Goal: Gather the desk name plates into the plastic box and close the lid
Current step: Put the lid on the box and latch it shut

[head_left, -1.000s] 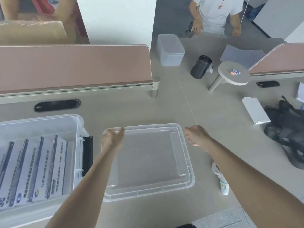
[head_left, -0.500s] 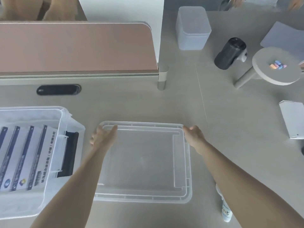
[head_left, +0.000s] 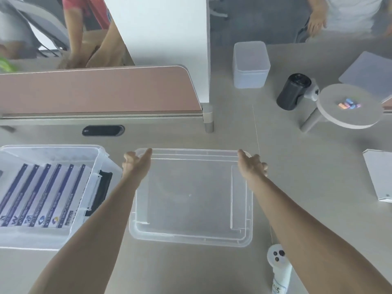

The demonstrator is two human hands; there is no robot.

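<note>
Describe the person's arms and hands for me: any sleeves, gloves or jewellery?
The left forearm and right forearm are bare as far as the view shows, with no sleeve edge in sight. The left hand and right hand wear no gloves. No watch or bracelet shows at either wrist; rings are too small to tell.

left hand (head_left: 135, 164) and right hand (head_left: 252, 166) reach forward, set well apart
</note>
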